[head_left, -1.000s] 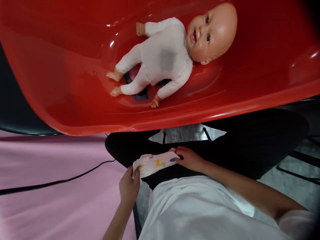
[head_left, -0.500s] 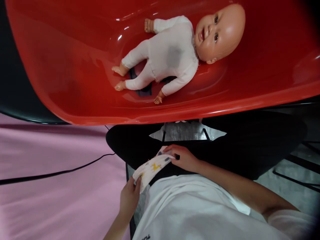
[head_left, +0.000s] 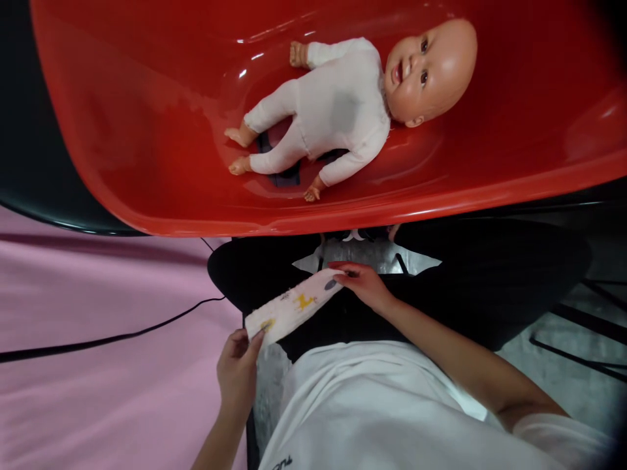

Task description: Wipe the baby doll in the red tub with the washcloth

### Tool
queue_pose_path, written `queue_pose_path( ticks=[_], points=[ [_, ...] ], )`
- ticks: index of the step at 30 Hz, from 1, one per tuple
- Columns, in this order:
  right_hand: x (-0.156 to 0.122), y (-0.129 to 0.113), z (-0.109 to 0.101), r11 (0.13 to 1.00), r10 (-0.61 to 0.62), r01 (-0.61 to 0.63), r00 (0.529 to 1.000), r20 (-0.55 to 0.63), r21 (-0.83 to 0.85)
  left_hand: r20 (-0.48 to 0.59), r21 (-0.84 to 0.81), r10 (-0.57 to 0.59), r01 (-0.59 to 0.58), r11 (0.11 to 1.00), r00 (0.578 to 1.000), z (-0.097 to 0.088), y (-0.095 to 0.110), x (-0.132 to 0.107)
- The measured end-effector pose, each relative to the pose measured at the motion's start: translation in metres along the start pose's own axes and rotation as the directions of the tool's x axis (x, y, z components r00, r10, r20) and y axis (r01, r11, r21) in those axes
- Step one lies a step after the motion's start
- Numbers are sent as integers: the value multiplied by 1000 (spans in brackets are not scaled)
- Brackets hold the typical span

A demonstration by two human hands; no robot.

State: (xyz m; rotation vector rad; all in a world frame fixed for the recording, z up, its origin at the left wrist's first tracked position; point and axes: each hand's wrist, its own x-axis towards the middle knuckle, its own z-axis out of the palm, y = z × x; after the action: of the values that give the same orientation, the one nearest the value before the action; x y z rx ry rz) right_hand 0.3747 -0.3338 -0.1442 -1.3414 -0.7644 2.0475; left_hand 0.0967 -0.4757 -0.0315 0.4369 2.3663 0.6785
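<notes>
Stretching between two hands, the small printed cloth [head_left: 296,305] is straighter and flatter than half a second ago, when its far end was folded over near the right hand [head_left: 365,287]. The hands have also spread farther apart: the left hand [head_left: 238,375] has moved outward to the left, and the right hand sits a little higher in the view. The doll [head_left: 343,98] lies on its back in the red tub [head_left: 147,163] as before, with only a slight shift of the view.

The cloth is above the person's lap, in front of the near rim of the tub and apart from it. Its long axis runs aslant, from the left hand, nearer the body, up to the right hand, farther out toward the tub. Yellow and grey prints face upward. The left fingers pinch one end, thumb on top; the right fingers pinch the opposite end.

The doll's long axis points head to the right and feet to the left, tilting slightly upward toward the head. A black cord [head_left: 112,339] crosses the pink sheet [head_left: 122,281] at the left, and black trousers [head_left: 470,281] cover the legs beneath the cloth.
</notes>
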Motion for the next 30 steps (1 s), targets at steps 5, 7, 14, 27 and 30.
queue_pose_path(
  ticks=[5,7,14,27,30],
  points=[
    [-8,-9,9,991,-47,31,992,120,133,-220,-129,109,-139,982,969,4,-4,-2],
    [-2,-1,16,998,11,-22,984,179,59,-238,-167,78,-120,979,968,10,-17,3],
    [34,31,23,983,145,-100,937,318,-155,-85,-367,-180,137,920,980,23,-41,13],
    [41,28,19,973,221,-171,883,413,-155,60,-445,-185,192,875,981,29,-25,7],
    [38,24,16,970,240,-183,835,495,-161,14,-464,-234,214,860,972,32,-18,6]
  ],
)
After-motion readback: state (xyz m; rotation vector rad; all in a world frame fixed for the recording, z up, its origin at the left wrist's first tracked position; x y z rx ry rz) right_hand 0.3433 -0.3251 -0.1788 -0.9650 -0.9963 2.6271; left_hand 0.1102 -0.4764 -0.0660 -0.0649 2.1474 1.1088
